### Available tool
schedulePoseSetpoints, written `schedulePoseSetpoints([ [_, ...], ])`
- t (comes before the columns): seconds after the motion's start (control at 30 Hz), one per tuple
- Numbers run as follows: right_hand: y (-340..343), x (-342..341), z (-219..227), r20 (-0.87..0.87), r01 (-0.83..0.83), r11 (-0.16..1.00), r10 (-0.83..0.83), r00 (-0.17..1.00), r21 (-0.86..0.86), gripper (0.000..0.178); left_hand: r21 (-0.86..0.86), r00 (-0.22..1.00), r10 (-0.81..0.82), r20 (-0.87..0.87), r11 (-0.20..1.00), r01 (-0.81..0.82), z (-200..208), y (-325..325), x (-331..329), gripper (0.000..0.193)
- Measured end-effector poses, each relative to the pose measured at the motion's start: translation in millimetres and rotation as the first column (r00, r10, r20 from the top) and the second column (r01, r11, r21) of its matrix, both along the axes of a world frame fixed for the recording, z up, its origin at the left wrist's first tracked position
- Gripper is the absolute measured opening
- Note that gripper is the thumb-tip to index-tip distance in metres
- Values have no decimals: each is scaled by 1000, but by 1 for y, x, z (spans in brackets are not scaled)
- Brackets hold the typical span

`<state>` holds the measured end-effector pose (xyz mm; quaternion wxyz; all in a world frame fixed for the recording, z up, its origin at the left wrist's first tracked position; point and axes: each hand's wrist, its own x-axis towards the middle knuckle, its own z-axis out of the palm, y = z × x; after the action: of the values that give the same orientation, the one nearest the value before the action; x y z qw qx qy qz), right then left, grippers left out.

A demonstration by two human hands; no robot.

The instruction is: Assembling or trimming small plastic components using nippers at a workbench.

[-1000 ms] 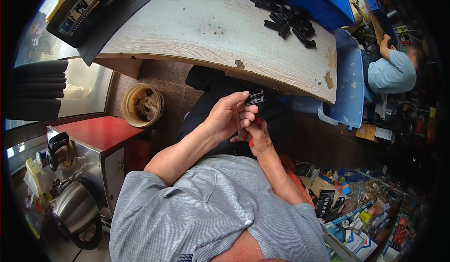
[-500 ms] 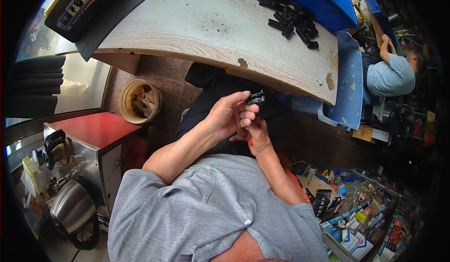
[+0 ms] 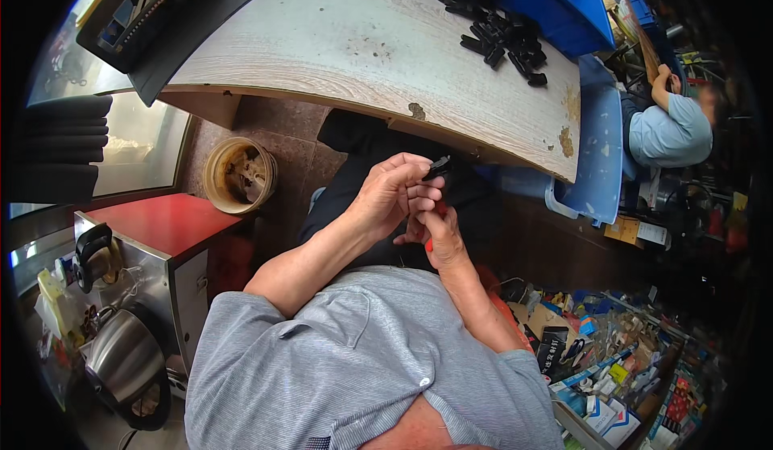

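My left hand (image 3: 392, 191) pinches a small black plastic part (image 3: 437, 168) between thumb and fingers, over my lap near the table's front edge. Just below it, my right hand (image 3: 444, 239) is closed on a tool with red handles (image 3: 429, 245). Fingers hide most of that tool, so its kind does not show. The two hands touch or nearly touch. Up on the table, toward the right, lies a pile of similar black parts (image 3: 507, 38).
A blue bin (image 3: 555, 3) stands behind the pile on the whitish table (image 3: 322, 55). A lighter blue tub (image 3: 600, 140) adjoins the table's right end. Left are a bucket (image 3: 239, 175), a red-topped cabinet (image 3: 165, 220) and a metal kettle (image 3: 129, 349). Another person (image 3: 672, 132) sits at far right.
The black part has turned in my left fingers; its lighter, slotted side showed before and now a dark narrow side does. My right hand has barely shifted.
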<state>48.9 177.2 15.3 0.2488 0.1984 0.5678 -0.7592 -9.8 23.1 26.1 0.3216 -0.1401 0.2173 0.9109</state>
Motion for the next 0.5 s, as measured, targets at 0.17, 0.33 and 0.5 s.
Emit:
schedulePoseSetpoints([
  [0.17,-1,-1,0,-2,11,1000,-11,1000,-27,13,-216,984,145,-102,963,-164,-2,3,-2,18],
  [0.33,-10,-2,4,10,25,1000,-25,1000,1,11,-425,911,221,-349,829,-364,-12,8,1,22],
  [0.5,-16,-4,8,-32,-20,992,24,999,126,19,-493,864,202,-461,752,-438,-13,13,1,24],
])
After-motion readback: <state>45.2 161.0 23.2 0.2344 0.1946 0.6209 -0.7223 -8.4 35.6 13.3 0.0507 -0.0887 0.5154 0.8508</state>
